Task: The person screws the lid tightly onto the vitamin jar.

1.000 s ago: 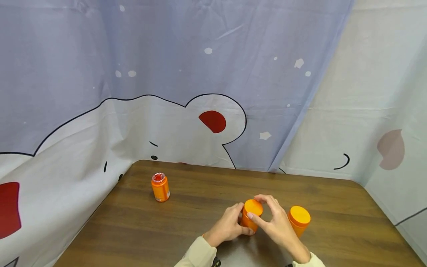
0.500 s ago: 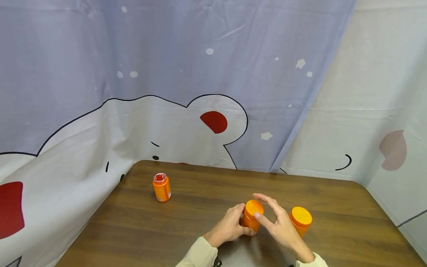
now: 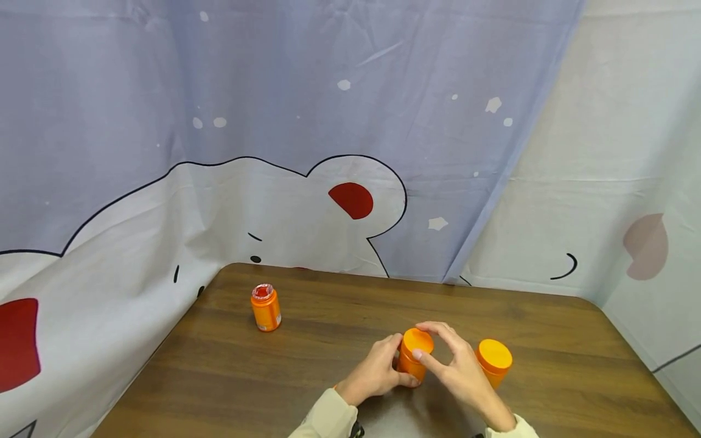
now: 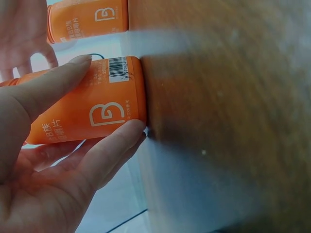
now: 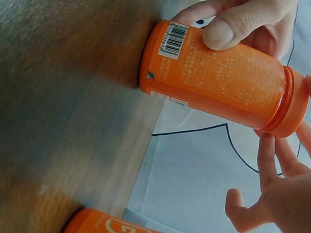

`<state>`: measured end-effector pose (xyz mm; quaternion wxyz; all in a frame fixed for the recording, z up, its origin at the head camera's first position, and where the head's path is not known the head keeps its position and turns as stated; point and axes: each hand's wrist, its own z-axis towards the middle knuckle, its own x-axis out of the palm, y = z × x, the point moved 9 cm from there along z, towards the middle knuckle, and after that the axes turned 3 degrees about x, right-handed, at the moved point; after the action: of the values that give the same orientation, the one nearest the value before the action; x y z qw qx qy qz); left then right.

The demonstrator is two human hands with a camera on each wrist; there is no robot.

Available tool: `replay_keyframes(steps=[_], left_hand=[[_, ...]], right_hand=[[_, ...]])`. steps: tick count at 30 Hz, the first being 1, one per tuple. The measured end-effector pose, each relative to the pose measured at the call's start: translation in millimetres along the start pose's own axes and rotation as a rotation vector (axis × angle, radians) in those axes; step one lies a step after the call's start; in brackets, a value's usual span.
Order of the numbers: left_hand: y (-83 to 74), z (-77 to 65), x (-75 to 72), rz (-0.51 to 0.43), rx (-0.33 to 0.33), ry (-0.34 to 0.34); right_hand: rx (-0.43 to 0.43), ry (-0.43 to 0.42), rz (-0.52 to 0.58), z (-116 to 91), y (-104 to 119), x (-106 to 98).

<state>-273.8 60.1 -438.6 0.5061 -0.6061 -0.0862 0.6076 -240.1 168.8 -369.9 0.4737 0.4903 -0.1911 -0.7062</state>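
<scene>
1. The left grip holds the jar. Its thumb and fingers bend round the body, below the lid.
2. The right grip pinches the lid. Its thumb is on one side of the lid and its fingers are on the other side.
3. The jar is orange. It stands up straight between the two grips, with its bottom on the table.
4. The lid is on top of the jar, inside the right grip and above the left grip. From above it looks round, flat and yellow-orange.
5. The jar has a barcode down low, near the left grip. There is also a big white mark like a B on its side.
6. The side jar stands just to the right of the right grip. It has a yellow-orange cap. The right grip hides part of this jar from the head camera.
7. The far jar is well apart from the left grip, off to the left and farther back. It stands up with its top open, and it shows red inside and a pale, shiny ring round its mouth.
8. Pale sleeves are just behind both grips.
9. A purple-blue and white cloth hangs past the table, in front of both grips.
</scene>
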Motion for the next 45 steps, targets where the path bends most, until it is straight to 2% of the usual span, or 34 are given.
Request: replay_keyframes(steps=[6,13,21,27,33,35,41,45], left_hand=[[0.7,-0.4,0.4,-0.015,0.005,0.001],[1.8,-0.9,1.3,-0.03,-0.011,0.008],[1.1,-0.3,0.2,-0.04,-0.007,0.005],[0.4,0.4,-2.5,-0.055,-0.012,-0.006],[0.0,0.2,-2.2,-0.033,-0.014,-0.005],[0.1,0.2,-1.6,-0.031,-0.016,-0.002],[1.0,0.1,0.0,-0.032,-0.029,0.01],[0.6,0.1,-0.1,-0.054,-0.028,0.01]], right_hand=[[0.018,-0.023,-0.025,-0.1,20.8,-3.9],[0.04,-0.002,-0.057,-1.9,25.0,-5.1],[-0.043,0.057,0.023,-1.2,28.6,-2.3],[0.019,0.023,-0.014,1.9,18.9,-2.7],[-0.026,-0.04,-0.09,2.1,-7.2,1.9],[-0.021,-0.047,-0.104,2.1,-9.7,2.5],[0.029,-0.022,-0.103,0.2,-14.7,4.6],[0.017,0.009,-0.069,-0.8,-9.8,5.5]])
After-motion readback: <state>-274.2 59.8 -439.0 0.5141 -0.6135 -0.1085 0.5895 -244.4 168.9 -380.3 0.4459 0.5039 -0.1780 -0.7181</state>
